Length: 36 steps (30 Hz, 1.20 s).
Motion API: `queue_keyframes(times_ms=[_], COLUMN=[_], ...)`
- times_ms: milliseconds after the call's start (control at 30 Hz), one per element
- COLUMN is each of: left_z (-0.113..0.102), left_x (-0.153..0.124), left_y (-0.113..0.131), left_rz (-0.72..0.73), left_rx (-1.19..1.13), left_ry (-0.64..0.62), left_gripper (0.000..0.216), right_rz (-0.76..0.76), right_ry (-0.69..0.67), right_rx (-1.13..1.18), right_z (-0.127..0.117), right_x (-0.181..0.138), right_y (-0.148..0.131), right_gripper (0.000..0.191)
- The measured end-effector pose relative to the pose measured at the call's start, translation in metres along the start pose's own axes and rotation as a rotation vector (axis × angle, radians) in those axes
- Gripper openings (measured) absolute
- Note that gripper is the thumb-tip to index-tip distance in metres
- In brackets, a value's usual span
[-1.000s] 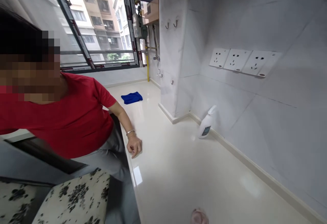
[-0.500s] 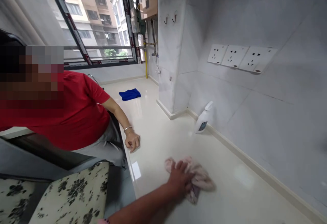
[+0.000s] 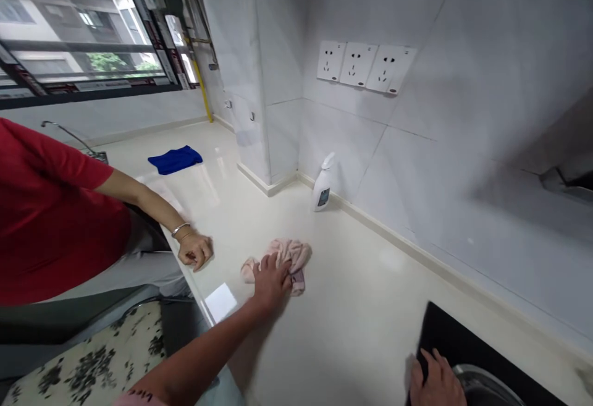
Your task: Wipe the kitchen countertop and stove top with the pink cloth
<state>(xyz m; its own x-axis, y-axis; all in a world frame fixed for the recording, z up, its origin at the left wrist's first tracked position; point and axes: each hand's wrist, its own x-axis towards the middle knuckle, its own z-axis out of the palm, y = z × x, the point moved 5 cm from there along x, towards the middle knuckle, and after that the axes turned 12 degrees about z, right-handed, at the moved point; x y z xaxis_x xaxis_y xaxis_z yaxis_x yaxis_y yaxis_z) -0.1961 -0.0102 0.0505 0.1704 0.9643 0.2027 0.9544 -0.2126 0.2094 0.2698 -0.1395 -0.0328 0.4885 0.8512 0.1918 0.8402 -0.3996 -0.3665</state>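
A crumpled pale pink cloth [image 3: 296,253] lies on the white countertop [image 3: 333,332]. On top of it my left hand [image 3: 271,285] presses down, its fingers curled into the fabric. At the lower right my right hand [image 3: 439,382] rests at the left edge of a black hob [image 3: 456,332], with the fingers apart and the lower part cut off by the frame. Beside that hand, a round metallic rim [image 3: 486,381] shows on the hob. A white spray bottle [image 3: 322,190] stands upright against the wall, beyond the cloth.
At the left, a person in a red shirt [image 3: 60,208] rests a closed hand [image 3: 195,250] on the counter edge. Farther back lie a blue cloth [image 3: 176,160] and a faucet [image 3: 69,131]. A wall corner [image 3: 269,183] juts out. A flowered chair [image 3: 92,356] stands below.
The view has swung right and my right hand and the hob have come into sight. My left hand is still on the pink cloth, which now lies closer to the other person's hand.
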Motion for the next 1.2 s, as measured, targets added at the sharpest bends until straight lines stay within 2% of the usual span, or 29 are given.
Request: queue_keyframes(times_ms=[67, 200, 267, 333, 400, 500, 533, 600, 667, 767, 867, 933, 1033, 1133, 1200], left_z=[0.008, 0.032, 0.046, 0.057, 0.062, 0.059, 0.056, 0.049, 0.044, 0.041, 0.041, 0.041, 0.043, 0.044, 0.044], left_x=[-0.034, -0.110, -0.133, -0.137, -0.124, -0.094, -0.085, -0.068, -0.053, -0.037, -0.028, -0.026, -0.026, -0.026, -0.025], left_y=[0.033, 0.109, 0.147, 0.182, 0.211, 0.229, 0.226, 0.204, 0.165, 0.096, 0.052, 0.040, 0.038, 0.040, 0.040], left_rz=[0.121, 0.525, 0.718, 0.873, 0.985, 1.087, 1.094, 1.041, 0.889, 0.606, 0.488, 0.458, 0.434, 0.424, 0.415], left_rx=[-0.039, -0.210, -0.288, -0.352, -0.400, -0.458, -0.478, -0.486, -0.398, -0.197, -0.146, -0.116, -0.050, -0.023, -0.020], left_ry=[-0.030, -0.095, -0.159, -0.198, -0.207, -0.198, -0.183, -0.131, -0.071, -0.028, -0.010, -0.012, -0.041, -0.070, -0.077], left_gripper=[0.046, 0.052, 0.049, 0.043, 0.039, 0.043, 0.048, 0.061, 0.063, 0.049, 0.049, 0.050, 0.051, 0.052, 0.051], right_rz=[-0.034, -0.073, -0.080, -0.087, -0.092, -0.085, -0.079, -0.066, -0.050, -0.012, 0.018, 0.032, 0.048, -0.010, -0.124], right_ry=[0.024, 0.098, 0.135, 0.156, 0.159, 0.137, 0.132, 0.127, 0.126, 0.120, 0.101, 0.080, 0.046, -0.025, -0.153], right_rx=[-0.027, -0.061, -0.064, -0.060, -0.050, -0.029, -0.024, -0.018, -0.010, 0.017, 0.049, 0.066, 0.077, 0.068, 0.036], right_z=[0.000, -0.001, -0.002, -0.004, -0.005, -0.007, -0.007, -0.006, -0.005, -0.003, -0.005, -0.010, -0.022, -0.032, -0.031], right_x=[-0.004, -0.010, -0.011, -0.010, -0.009, -0.006, -0.006, -0.005, -0.005, -0.005, -0.002, 0.003, 0.005, -0.013, -0.042], right_y=[-0.004, -0.011, -0.013, -0.013, -0.014, -0.013, -0.013, -0.013, -0.014, -0.014, -0.013, -0.014, -0.026, -0.065, -0.101], right_gripper=[0.074, 0.072, 0.071, 0.070, 0.070, 0.072, 0.071, 0.070, 0.068, 0.070, 0.071, 0.072, 0.072, 0.061, 0.050])
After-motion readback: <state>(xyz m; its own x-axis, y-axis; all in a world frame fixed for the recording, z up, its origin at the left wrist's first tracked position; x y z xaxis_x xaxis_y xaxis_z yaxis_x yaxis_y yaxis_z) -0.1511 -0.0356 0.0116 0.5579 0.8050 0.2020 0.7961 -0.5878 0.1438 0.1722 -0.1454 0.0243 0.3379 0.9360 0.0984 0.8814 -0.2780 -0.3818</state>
